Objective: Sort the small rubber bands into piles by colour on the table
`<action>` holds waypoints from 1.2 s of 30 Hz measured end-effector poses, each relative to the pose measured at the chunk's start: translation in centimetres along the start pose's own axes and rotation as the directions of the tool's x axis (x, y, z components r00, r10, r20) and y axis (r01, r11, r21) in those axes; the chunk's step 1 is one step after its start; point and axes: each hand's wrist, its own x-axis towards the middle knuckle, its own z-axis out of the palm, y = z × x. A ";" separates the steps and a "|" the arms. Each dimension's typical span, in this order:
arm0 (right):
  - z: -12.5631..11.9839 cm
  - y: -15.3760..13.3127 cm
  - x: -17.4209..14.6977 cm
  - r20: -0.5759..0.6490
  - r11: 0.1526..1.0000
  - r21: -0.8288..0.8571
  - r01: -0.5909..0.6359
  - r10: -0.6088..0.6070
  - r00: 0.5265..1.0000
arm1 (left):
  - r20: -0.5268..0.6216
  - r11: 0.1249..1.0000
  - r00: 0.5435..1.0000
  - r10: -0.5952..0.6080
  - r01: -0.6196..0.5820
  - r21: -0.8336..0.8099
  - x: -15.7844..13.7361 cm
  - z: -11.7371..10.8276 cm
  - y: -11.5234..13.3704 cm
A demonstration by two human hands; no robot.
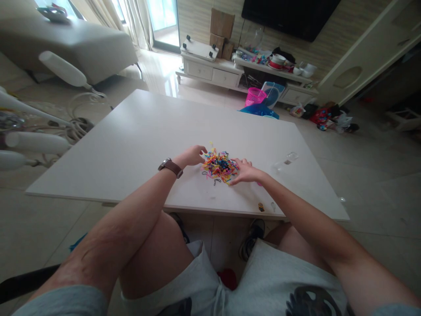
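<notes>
A heap of small multicoloured elastic bands (219,164) lies on the white table (158,127), with a few dark loops loose at its near edge. From the left, my left hand (194,155) touches or nearly touches the heap, fingers bent and apart, a brown-strapped watch (171,167) on its wrist. My right hand (245,170) rests at the heap's right side, thumb and fingers spread around that edge. Neither hand shows anything gripped. Part of the heap's rim is hidden behind the fingers.
To the right lies a clear plastic container (290,159). A small yellow-and-dark figure (261,206) and a small clear piece (273,206) sit near the front edge. Beyond the table are a pink basket (255,96) and a white cabinet (210,72). White-handled devices with cables (62,69) stand left.
</notes>
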 end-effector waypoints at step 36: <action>-1.7 -18.8 12.3 -0.289 0.846 0.327 0.420 -0.334 0.897 | -0.349 0.911 0.870 -0.348 0.227 -0.343 -4.1 -5.5 -8.8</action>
